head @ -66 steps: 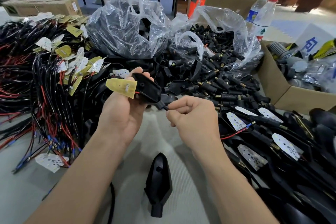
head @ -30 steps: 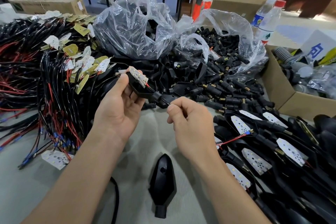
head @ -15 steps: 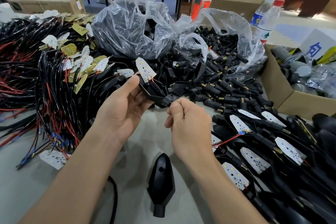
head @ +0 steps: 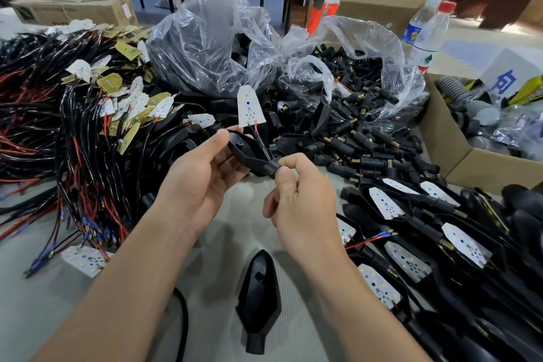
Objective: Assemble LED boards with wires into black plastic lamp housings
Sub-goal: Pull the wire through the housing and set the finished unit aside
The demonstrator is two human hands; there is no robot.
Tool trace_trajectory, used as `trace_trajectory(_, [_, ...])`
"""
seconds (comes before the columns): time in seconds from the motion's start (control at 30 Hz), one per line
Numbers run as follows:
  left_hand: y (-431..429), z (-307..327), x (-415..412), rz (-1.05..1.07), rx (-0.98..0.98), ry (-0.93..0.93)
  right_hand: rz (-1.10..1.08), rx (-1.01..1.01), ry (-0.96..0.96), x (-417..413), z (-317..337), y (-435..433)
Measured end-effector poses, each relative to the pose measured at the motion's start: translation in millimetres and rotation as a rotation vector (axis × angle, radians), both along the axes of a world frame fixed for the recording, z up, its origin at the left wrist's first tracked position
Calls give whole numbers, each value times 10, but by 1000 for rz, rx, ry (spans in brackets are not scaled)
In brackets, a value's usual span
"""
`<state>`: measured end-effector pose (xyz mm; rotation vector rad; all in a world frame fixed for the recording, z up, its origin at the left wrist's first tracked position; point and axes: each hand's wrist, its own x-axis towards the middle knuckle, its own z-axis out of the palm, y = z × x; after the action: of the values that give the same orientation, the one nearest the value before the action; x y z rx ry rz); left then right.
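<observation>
In mid-frame, the left hand (head: 202,182) grips the black housing (head: 249,153); the right hand (head: 296,194) pinches its stem end. Pulling the wires (head: 256,128) slowly should seat the LED board (head: 249,106) flat.

Bright, diffuse light is cast across the counter (head: 229,232); glare is caught on the plastic bags (head: 211,47), and edges are bowed by wide-angle distortion.
</observation>
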<state>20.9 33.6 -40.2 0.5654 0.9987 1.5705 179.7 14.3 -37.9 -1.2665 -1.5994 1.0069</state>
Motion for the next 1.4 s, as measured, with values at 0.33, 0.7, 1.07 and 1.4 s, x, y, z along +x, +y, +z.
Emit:
trace_trajectory(0.33, [5,85,-19,127,-1,-147,125,4,-86,66,6,47])
trace_trajectory(0.7, [-42,135,-75,94,58,-75,39,110,-444,66,13,88])
trace_trajectory(1.07, [-35,90,-42,96,63,139,5,151,-457,42,18,78])
trace_trajectory(1.4, [-68,110,-73,149,99,168,23,109,-407,58,1,51])
